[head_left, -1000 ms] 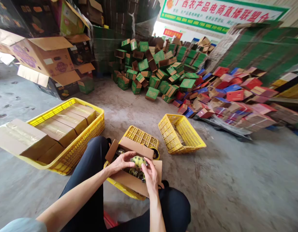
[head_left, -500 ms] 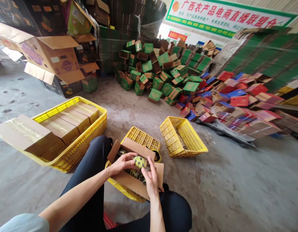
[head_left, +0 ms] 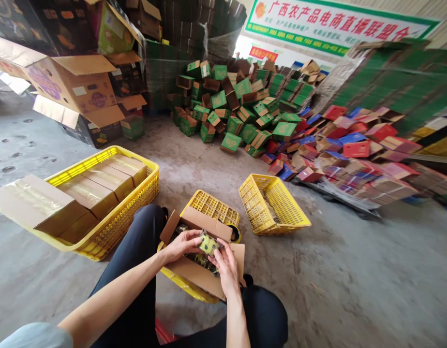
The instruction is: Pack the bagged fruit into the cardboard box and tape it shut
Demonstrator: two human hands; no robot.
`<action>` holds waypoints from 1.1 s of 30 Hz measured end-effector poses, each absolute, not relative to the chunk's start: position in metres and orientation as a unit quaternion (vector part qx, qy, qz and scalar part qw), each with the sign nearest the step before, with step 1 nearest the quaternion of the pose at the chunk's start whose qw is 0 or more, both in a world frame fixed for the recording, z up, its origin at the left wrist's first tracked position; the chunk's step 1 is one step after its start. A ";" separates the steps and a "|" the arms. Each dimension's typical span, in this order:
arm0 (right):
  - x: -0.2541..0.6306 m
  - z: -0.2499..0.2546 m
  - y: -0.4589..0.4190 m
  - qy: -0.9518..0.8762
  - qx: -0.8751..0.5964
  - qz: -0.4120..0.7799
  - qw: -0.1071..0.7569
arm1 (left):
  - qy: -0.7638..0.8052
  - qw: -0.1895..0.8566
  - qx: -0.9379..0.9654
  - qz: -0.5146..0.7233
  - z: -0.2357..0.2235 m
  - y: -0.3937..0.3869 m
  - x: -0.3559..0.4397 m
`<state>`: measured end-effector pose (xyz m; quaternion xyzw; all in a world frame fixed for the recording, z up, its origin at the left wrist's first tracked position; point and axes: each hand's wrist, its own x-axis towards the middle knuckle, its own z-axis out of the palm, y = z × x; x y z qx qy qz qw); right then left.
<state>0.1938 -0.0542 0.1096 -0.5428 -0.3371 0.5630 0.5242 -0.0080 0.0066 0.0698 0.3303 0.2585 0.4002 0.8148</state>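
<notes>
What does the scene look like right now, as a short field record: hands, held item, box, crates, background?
left hand: fingers on the yellow-green patterned item, from its left
right hand: fingers on the same item, from its right
held item: above the open cardboard box
box contents: more patterned pieces, details unclear
box support: yellow crate
left crate: holds taped cartons
right crate: tilted on the floor
background: green boxes, red and blue boxes

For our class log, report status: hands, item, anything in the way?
Left hand and right hand both grip a yellow-green packet. Held over open cardboard box. Nothing in the way.
</notes>
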 end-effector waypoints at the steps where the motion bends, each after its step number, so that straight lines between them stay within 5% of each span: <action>1: 0.193 0.110 -0.054 -0.338 -0.540 0.562 0.527 | 0.260 0.815 0.330 0.398 0.068 0.007 -0.008; 33: 0.193 0.106 -0.054 -0.333 -0.494 0.556 0.579 | 0.277 0.831 0.289 0.387 0.070 0.002 -0.008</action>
